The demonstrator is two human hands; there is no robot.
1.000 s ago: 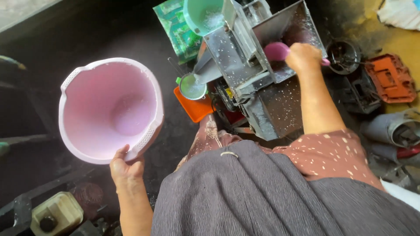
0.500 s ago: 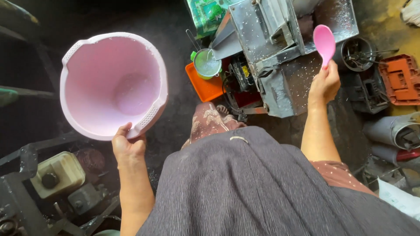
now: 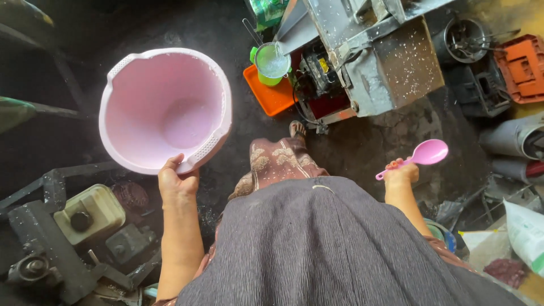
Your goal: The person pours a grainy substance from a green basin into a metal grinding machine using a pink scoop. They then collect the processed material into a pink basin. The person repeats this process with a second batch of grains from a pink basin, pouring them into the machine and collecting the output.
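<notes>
My left hand [image 3: 177,182] grips the near rim of a large pink bucket [image 3: 164,107], held up with its mouth facing me; nothing shows inside it. My right hand [image 3: 401,172] holds a pink plastic spoon [image 3: 425,153] by its handle, bowl pointing right, over the dark floor. Ahead stands a grey metal machine [image 3: 374,56] speckled with white bits. A green cup [image 3: 272,62] with pale liquid sits under its spout on an orange tray [image 3: 269,93].
A small engine with a cream fuel tank [image 3: 90,212] and black frame lies at lower left. An orange crate [image 3: 524,68], a dark pot [image 3: 467,39] and grey pipes [image 3: 513,139] crowd the right. A white sack [image 3: 527,232] is at lower right.
My right hand has drawn back from the machine with the spoon, down and toward me. The bucket has stayed in my left hand, shifting a little right as my head tilted.
</notes>
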